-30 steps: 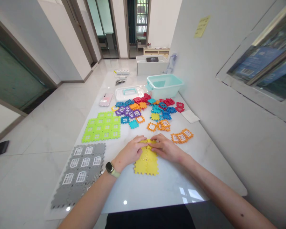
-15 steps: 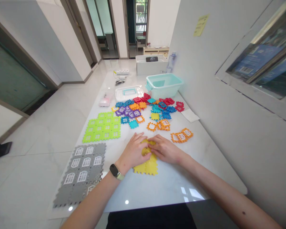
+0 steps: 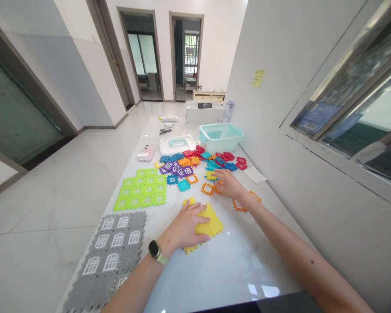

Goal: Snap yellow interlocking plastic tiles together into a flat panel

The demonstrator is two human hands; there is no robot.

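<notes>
My left hand (image 3: 187, 224) lies with fingers spread on a yellow panel (image 3: 214, 219) of interlocking plastic tiles, pressing it to the table. The panel sits at an angle, and part of it is under the hand. Farther forward, my right hand (image 3: 228, 182) has its fingertips closed on the right edge of a single yellow tile (image 3: 210, 175). That tile is at the front of the loose pile, beside turquoise tiles (image 3: 212, 165). Orange window tiles (image 3: 207, 188) lie just below and left of the right hand, some partly covered by the hand and forearm.
Joined green tiles (image 3: 141, 191) and a grey panel (image 3: 117, 239) with white windows lie on the left. Purple tiles (image 3: 176, 169) and red tiles (image 3: 241, 163) lie behind. Farther back are a mint bin (image 3: 221, 139), its lid (image 3: 177, 144) and a pink phone-like object (image 3: 146, 153). A wall borders the right.
My right hand has left the yellow panel and reached forward to the loose yellow tile. My left hand has flattened on the panel, which has turned. The camera view has tilted upward.
</notes>
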